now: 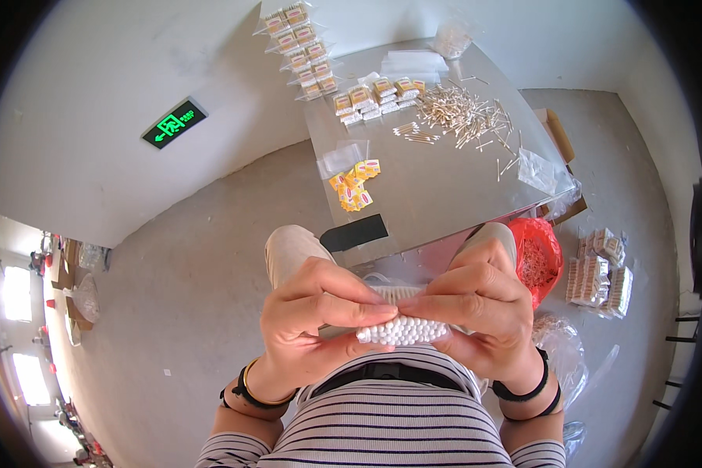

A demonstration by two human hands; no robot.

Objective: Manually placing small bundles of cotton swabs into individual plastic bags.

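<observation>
A bundle of cotton swabs [402, 331] is held in front of my body, its white cotton tips turned up toward me. My left hand [308, 316] grips the bundle from the left, thumb and fingers pressed against it. From the right, my right hand [480, 308] pinches it the same way, and the fingertips of both hands meet over its middle. The sticks show partly behind the fingers; any wrapping around the bundle is hard to make out.
On the metal table [437, 187] lie a heap of loose swabs [464, 113], stacked swab packs [378, 97], yellow cards [354, 187] and clear bags [413, 62]. A black strip [355, 232] lies at its near edge. A red bag [536, 261] and bundled packs [600, 273] stand right.
</observation>
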